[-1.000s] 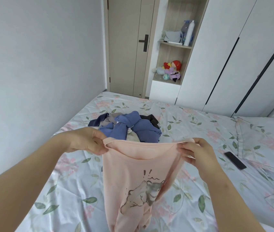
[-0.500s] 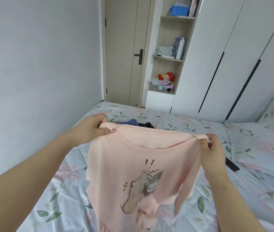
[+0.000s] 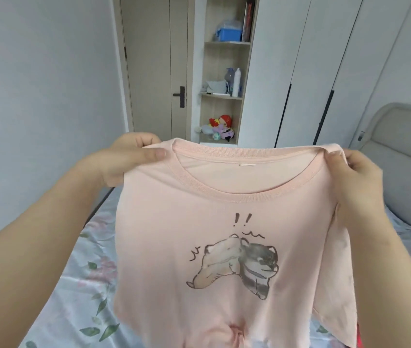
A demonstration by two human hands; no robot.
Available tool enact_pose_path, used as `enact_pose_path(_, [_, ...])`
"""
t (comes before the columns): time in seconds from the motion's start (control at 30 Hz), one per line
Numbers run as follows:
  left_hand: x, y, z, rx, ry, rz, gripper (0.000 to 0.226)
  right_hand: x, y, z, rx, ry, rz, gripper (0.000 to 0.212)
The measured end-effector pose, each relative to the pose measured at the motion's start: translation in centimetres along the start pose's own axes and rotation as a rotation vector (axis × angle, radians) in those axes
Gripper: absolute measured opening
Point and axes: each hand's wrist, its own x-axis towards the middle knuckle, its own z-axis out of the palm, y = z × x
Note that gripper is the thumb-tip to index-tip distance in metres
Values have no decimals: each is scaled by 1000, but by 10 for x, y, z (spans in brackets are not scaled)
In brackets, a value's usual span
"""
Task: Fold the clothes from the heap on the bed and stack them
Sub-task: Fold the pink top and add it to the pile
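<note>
A person's left hand (image 3: 126, 159) and right hand (image 3: 355, 177), held well apart, each pinch a shoulder of a pink T-shirt (image 3: 224, 247) between curled fingers and thumb, the printed garment hanging spread between them above a floral-sheeted bed (image 3: 78, 297).

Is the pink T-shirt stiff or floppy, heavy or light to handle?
Probably floppy: the pink T-shirt hangs limp where the left hand and right hand pinch its shoulders, its lower part bunching. Likely light: those pinches alone hold it up.
</note>
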Motion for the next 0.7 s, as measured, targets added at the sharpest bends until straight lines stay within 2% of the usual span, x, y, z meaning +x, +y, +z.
enact_pose_path(0.03, [-1,5,-2,-65,-22,38,78,-1,-8,-4,23,11,1,18])
enact_pose_path(0.07, [0,8,-4,-125,-44,74,83,0,-16,-7,45,17,-1,18])
enact_pose_path(0.17, [9,12,-5,-218,-95,114,67,5,-29,-16,53,19,-10,22])
enact_pose_path(0.27, [25,2,0,-159,-92,37,52,16,-18,-21,-20,7,5,24])
enact_pose_path(0.33, [41,-14,7,-61,-48,-59,30,23,5,-21,-141,-25,16,29])
enact_pose_path(0.43, [70,-55,23,153,46,-208,13,33,55,-16,-379,-108,59,31])
enact_pose_path(0.57, [108,-129,44,502,61,-308,15,39,138,-11,-572,-216,182,37])
enact_pose_path(0.7, [139,-209,71,747,14,-356,42,47,225,-3,-702,-357,293,35])
